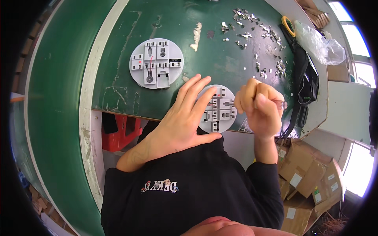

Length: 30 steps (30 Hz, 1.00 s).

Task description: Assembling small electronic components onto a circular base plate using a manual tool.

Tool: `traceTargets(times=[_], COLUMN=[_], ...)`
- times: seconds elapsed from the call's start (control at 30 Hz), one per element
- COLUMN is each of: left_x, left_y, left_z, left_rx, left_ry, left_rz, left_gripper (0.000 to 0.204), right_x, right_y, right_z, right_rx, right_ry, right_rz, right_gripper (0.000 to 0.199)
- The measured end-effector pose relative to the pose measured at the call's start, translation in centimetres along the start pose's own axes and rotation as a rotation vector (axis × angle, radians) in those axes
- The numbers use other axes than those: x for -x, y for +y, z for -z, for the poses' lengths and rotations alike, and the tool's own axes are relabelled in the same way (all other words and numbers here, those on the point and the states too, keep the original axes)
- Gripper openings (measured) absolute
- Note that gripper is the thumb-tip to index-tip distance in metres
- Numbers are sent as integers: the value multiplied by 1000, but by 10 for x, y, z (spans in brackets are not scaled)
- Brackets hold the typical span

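Fingers spread, my left hand (pixel 179 118) lies over the left edge of a round grey plastic base (pixel 220 124) at the table's near edge. Its fingertips and thumb touch or hover close to the rim. Raised blocks with slots and a red dot cover this base. Just to the right, my right hand (pixel 262 106) is closed around what looks like a screwdriver with a clear handle (pixel 282 105); the handle's end sticks out on the right. Most of the tool is hidden in the fist, which is beside the base's right side. A second round base (pixel 156 63) with thin red wires sits farther left.
Small metal pieces (pixel 271 35) lie scattered at the far right of the green table (pixel 220 55). Along the right edge are a yellow tape roll (pixel 288 26), a clear plastic bag (pixel 321 43) and a black bag (pixel 307 78). Cardboard boxes (pixel 307 169) stand low on the right.
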State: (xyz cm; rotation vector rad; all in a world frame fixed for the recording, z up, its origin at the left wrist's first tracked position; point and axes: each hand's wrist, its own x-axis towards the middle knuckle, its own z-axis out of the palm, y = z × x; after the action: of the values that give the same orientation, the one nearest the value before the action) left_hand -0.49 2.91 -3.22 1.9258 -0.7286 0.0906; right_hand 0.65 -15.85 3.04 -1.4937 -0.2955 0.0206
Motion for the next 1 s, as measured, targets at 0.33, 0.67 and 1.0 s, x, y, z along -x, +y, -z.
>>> traceTargets(times=[0.33,0.67,1.0], left_x=[-7,-5,-2], left_y=[-3,-5,-1], left_z=[-2,-6,-1], left_rx=[-115,-146,-111], left_ry=[-191,-199,-151], left_rz=[-33,-22,-27], left_gripper=[98,99,99], right_x=[14,25,20], right_y=[24,51,10], right_z=[-26,-52,-7], right_rx=[-302,133,-237], right_ry=[96,438,345], right_rz=[102,259,347], right_gripper=[33,34,41])
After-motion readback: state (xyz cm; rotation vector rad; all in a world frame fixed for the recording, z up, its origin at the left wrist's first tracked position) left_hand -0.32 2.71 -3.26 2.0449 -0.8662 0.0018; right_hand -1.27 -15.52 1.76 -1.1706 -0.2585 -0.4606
